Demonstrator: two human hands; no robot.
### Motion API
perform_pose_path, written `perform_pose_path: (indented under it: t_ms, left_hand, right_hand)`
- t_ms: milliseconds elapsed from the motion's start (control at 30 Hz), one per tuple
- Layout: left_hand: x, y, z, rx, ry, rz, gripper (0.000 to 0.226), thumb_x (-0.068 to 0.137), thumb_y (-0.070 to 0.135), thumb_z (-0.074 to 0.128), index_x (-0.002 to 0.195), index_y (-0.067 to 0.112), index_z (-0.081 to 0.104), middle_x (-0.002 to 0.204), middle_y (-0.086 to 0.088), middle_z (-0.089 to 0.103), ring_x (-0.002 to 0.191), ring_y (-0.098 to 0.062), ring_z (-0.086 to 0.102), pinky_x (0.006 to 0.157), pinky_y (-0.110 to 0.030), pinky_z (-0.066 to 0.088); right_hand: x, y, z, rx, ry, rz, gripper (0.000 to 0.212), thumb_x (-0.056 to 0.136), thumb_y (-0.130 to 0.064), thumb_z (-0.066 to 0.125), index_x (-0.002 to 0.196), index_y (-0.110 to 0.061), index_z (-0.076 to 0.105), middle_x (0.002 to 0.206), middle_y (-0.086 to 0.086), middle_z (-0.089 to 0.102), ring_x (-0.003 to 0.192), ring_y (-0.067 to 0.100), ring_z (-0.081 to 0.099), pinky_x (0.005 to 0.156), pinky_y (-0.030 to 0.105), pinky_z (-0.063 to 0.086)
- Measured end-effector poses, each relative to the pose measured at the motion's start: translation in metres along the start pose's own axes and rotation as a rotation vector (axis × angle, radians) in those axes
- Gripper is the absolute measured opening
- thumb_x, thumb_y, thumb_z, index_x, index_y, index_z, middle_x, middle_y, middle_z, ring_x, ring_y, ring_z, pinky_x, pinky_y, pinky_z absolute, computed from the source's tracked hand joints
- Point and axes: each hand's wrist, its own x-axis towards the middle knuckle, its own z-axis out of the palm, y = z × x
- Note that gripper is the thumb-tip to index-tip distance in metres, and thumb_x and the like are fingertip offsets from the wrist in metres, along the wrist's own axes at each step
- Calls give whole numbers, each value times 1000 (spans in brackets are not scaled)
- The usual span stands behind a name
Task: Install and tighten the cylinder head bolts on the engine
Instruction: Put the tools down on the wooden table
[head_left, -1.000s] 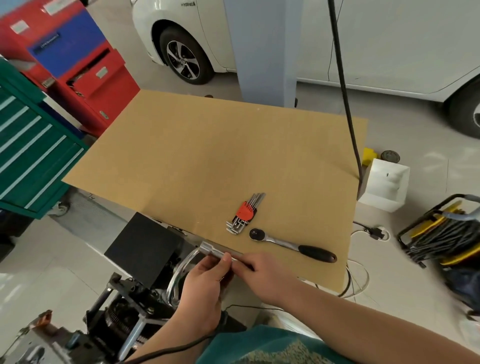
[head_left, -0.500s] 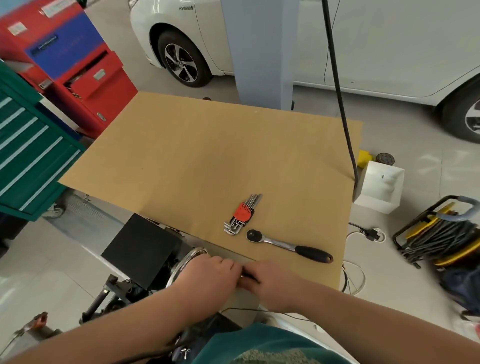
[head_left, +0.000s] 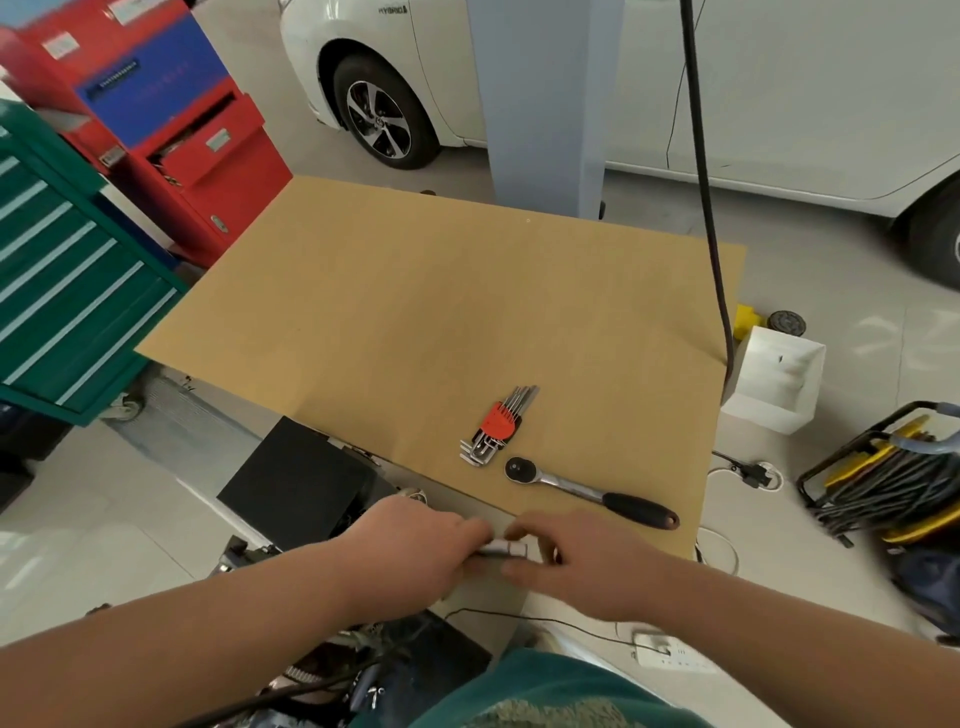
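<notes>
Two hands, left hand (head_left: 421, 551) and right hand (head_left: 582, 558), pinch one socket extension (head_left: 506, 548), seemingly, at the board (head_left: 415, 322) near edge; one ratchet (head_left: 589, 491), one hex-key set (head_left: 496, 426) lie just beyond.

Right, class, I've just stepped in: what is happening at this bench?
A person holds a small silver socket piece between both hands, the left hand and the right hand, at the near edge of the brown board. The ratchet wrench and the red-holdered hex key set lie untouched on the board. No bolt is being turned at this moment.
</notes>
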Motion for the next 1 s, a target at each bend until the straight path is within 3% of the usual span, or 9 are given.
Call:
perform_pose_path:
  t_ms: [100, 167, 300, 400, 500, 600, 700, 800, 1000]
  left_hand:
    - [-1, -3, -6, -174, 35, -88, 12, 106, 51, 43, 116, 43, 43, 89, 14, 60, 73, -13, 57, 64, -35, 44]
    - [4, -1, -12, -196, 32, -83, 17, 105, 52, 45, 117, 41, 44, 85, 14, 59, 75, -11, 58, 69, -36, 51]
    - [27, 0, -12, -290, 68, -123, 10, 104, 49, 50, 107, 41, 44, 89, 10, 62, 82, -12, 61, 77, -40, 57]
    - [43, -14, -4, -459, 178, -177, 26, 99, 45, 62, 122, 45, 51, 119, 17, 60, 108, -5, 58, 97, -30, 52]
    - [45, -29, 15, -605, 259, -342, 48, 98, 42, 67, 142, 39, 48, 144, 18, 49, 131, -5, 46, 110, -32, 44]
    - [36, -31, 43, -672, 192, -484, 47, 98, 43, 67, 142, 36, 51, 145, 15, 52, 127, -8, 51, 110, -33, 47]
    - [33, -23, 65, -607, 97, -505, 53, 97, 46, 66, 146, 32, 52, 147, 12, 54, 135, -11, 49, 116, -32, 40]
    - [35, -14, 74, -588, 23, -487, 57, 96, 46, 63, 149, 30, 51, 150, 10, 51, 140, -13, 45, 119, -34, 36]
    - [20, -10, 98, -667, -123, -516, 53, 96, 50, 62, 145, 33, 53, 146, 11, 50, 133, -13, 49, 111, -33, 45]
  right_hand:
    - [-3, 5, -14, 228, 21, 0, 44, 80, -85, 44, 113, -60, 57, 93, -24, 61, 82, -1, 58, 76, 30, 52]
    - [0, 2, -18, 114, 20, -41, 38, 85, -80, 43, 113, -59, 57, 94, -22, 62, 84, 1, 59, 72, 27, 50]
    - [15, 4, -19, -248, 67, -97, 28, 100, -57, 46, 102, -35, 63, 82, -11, 61, 72, 7, 54, 59, 33, 43]
    - [25, 28, -29, -303, 111, 0, 21, 99, -53, 51, 100, -36, 64, 82, -10, 62, 77, 12, 57, 63, 35, 45]
    - [37, 71, -39, -228, 181, 184, 22, 100, -48, 57, 107, -34, 72, 89, -10, 68, 83, 13, 61, 75, 39, 54]
    - [51, 113, -39, -78, 289, 319, 25, 101, -44, 59, 110, -28, 76, 98, -10, 70, 89, 14, 62, 80, 35, 51]
    - [71, 134, -30, -57, 337, 380, 27, 102, -45, 58, 113, -28, 76, 100, -10, 70, 90, 13, 61, 77, 35, 51]
    - [88, 139, -19, -144, 323, 402, 24, 101, -46, 56, 111, -32, 74, 100, -9, 69, 90, 15, 60, 72, 34, 51]
    - [103, 143, 0, -214, 214, 422, 28, 89, -51, 67, 97, -25, 75, 91, -4, 57, 79, 16, 59, 72, 38, 56]
